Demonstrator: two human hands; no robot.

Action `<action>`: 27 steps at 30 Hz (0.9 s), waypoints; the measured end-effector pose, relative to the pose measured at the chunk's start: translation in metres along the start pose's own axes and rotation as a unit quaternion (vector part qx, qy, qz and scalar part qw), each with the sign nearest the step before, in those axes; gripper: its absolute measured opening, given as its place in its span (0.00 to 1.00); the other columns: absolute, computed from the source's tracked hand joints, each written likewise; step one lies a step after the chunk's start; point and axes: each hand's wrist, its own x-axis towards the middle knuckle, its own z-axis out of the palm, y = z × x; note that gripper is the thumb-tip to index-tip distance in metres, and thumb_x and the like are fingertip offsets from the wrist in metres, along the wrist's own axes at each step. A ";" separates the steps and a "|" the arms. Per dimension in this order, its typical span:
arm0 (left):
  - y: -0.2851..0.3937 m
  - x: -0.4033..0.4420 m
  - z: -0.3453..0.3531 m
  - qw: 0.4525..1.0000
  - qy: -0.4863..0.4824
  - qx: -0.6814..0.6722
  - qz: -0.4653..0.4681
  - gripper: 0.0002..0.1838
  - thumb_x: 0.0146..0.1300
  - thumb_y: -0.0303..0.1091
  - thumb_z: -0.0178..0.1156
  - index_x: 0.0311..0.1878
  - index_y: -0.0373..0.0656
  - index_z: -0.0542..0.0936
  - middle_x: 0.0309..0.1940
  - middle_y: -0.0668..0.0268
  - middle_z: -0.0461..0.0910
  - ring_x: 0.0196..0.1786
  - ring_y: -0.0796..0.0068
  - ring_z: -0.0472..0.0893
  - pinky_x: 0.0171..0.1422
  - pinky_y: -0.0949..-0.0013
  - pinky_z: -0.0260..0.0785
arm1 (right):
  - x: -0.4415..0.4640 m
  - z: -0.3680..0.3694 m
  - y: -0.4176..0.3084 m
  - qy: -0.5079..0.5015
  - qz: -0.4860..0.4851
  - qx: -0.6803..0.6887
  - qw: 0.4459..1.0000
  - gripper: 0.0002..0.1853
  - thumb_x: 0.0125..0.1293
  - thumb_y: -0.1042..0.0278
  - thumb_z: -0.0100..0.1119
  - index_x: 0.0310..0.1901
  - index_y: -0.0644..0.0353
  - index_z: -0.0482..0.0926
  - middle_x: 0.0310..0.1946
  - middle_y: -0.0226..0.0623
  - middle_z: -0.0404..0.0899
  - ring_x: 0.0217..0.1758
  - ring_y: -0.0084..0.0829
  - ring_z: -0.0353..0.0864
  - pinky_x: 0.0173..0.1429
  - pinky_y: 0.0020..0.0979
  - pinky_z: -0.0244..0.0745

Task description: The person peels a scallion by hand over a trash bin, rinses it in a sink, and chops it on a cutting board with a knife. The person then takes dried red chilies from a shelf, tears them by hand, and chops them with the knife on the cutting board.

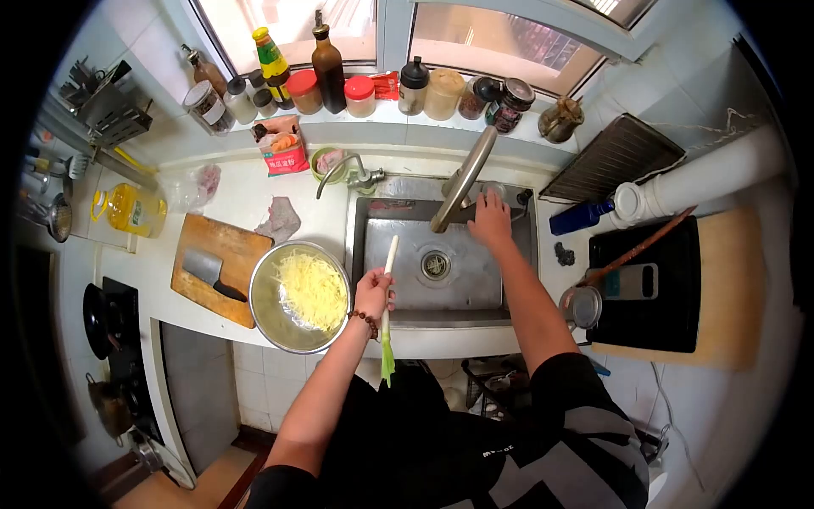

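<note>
My left hand [374, 295] is closed around a green onion [387, 333], its white end pointing up over the sink's left edge and its green end hanging by the counter front. My right hand [491, 217] reaches to the back right of the metal sink [405, 280], just right of the faucet [465, 178]; its fingers look spread, beside a small clear item at the sink's rim. Left of the sink stands a metal bowl [264, 299] of pale yellow shreds [312, 290]. A cleaver [203, 266] lies on the wooden cutting board [227, 242].
Bottles and jars [328, 68] line the windowsill. A red packet [281, 146], a grey cloth [279, 220] and an oil jug [130, 210] are on the left counter. On the right are a blue bottle [582, 217], a black tray [678, 288] and a metal pot [582, 306].
</note>
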 end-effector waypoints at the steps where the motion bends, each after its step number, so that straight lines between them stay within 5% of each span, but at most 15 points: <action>1: 0.001 0.005 0.004 1.000 0.003 0.001 0.000 0.08 0.78 0.34 0.56 0.56 0.46 0.74 0.40 0.69 0.79 0.31 0.78 0.75 0.27 0.72 0.67 | 0.001 0.003 0.000 -0.013 0.008 -0.006 1.000 0.40 0.63 0.53 0.70 0.72 0.66 0.67 0.78 0.49 0.59 0.80 0.48 0.59 0.80 0.51 0.56; 6: 0.000 0.018 0.020 1.000 0.013 -0.006 -0.023 0.10 0.78 0.34 0.56 0.58 0.45 0.74 0.40 0.68 0.79 0.31 0.79 0.74 0.26 0.72 0.68 | -0.017 -0.004 -0.010 -0.041 0.011 -0.008 0.999 0.41 0.61 0.56 0.70 0.73 0.65 0.66 0.77 0.48 0.60 0.80 0.47 0.59 0.80 0.52 0.55; 9: -0.004 0.025 0.026 0.999 0.019 -0.013 -0.030 0.12 0.78 0.34 0.56 0.60 0.44 0.74 0.40 0.67 0.79 0.30 0.79 0.74 0.26 0.72 0.68 | -0.039 0.001 -0.029 0.044 0.002 -0.012 0.999 0.38 0.61 0.56 0.70 0.70 0.64 0.69 0.76 0.48 0.62 0.79 0.47 0.60 0.78 0.53 0.57; 13: -0.009 0.030 0.030 0.998 0.037 -0.026 -0.052 0.15 0.78 0.34 0.56 0.62 0.43 0.72 0.40 0.67 0.79 0.30 0.79 0.74 0.26 0.72 0.69 | -0.070 0.020 -0.093 0.010 -0.149 0.262 0.953 0.27 0.63 0.60 0.69 0.61 0.63 0.78 0.60 0.51 0.77 0.64 0.50 0.76 0.68 0.50 0.68; 17: -0.019 0.036 0.025 0.996 0.066 -0.026 -0.052 0.12 0.77 0.34 0.57 0.58 0.42 0.73 0.39 0.66 0.79 0.30 0.78 0.75 0.25 0.72 0.69 | -0.068 0.031 -0.130 0.036 -0.194 0.269 0.943 0.19 0.68 0.62 0.65 0.57 0.60 0.80 0.52 0.51 0.82 0.53 0.49 0.83 0.57 0.46 0.76; 19: -0.020 0.034 0.022 0.996 0.067 -0.026 -0.056 0.11 0.77 0.34 0.57 0.57 0.43 0.72 0.39 0.66 0.79 0.29 0.78 0.75 0.25 0.72 0.69 | -0.047 0.057 -0.133 -0.171 -0.054 0.315 0.932 0.14 0.75 0.61 0.60 0.54 0.60 0.78 0.47 0.49 0.84 0.41 0.45 0.87 0.42 0.40 0.81; 20: -0.022 0.035 0.022 0.996 0.067 -0.029 -0.058 0.11 0.77 0.35 0.57 0.57 0.44 0.73 0.39 0.67 0.79 0.29 0.78 0.75 0.25 0.72 0.69 | -0.045 0.079 -0.135 -0.171 -0.056 0.317 0.931 0.14 0.75 0.61 0.60 0.54 0.60 0.78 0.47 0.49 0.84 0.41 0.45 0.87 0.42 0.40 0.81; 22: -0.020 0.037 0.024 0.995 0.070 -0.035 -0.056 0.10 0.77 0.35 0.57 0.56 0.44 0.74 0.38 0.67 0.79 0.29 0.78 0.75 0.25 0.72 0.69 | -0.037 0.103 -0.147 -0.124 0.132 0.682 0.709 0.15 0.79 0.56 0.57 0.54 0.60 0.74 0.42 0.46 0.85 0.30 0.41 0.88 0.31 0.37 0.80; 23: -0.020 0.039 0.028 0.996 0.061 -0.032 -0.055 0.09 0.77 0.36 0.57 0.55 0.45 0.75 0.37 0.68 0.78 0.29 0.78 0.74 0.25 0.72 0.69 | -0.036 0.102 -0.151 -0.126 0.130 0.682 0.708 0.15 0.79 0.56 0.57 0.54 0.60 0.74 0.42 0.46 0.85 0.30 0.41 0.88 0.31 0.37 0.80; 25: -0.017 0.040 0.039 0.997 0.054 -0.030 -0.056 0.09 0.77 0.36 0.57 0.55 0.47 0.75 0.37 0.68 0.78 0.28 0.78 0.74 0.25 0.72 0.69 | -0.036 0.059 -0.162 -0.263 0.243 0.767 0.532 0.16 0.80 0.54 0.54 0.55 0.58 0.72 0.38 0.42 0.84 0.27 0.36 0.85 0.29 0.38 0.81; 27: -0.009 0.041 0.053 0.995 0.041 -0.057 -0.077 0.08 0.78 0.37 0.58 0.54 0.47 0.77 0.35 0.69 0.77 0.27 0.78 0.74 0.25 0.72 0.68 | -0.033 0.066 -0.168 -0.254 0.239 0.750 0.563 0.21 0.80 0.47 0.51 0.53 0.59 0.73 0.29 0.39 0.80 0.20 0.35 0.79 0.27 0.39 0.80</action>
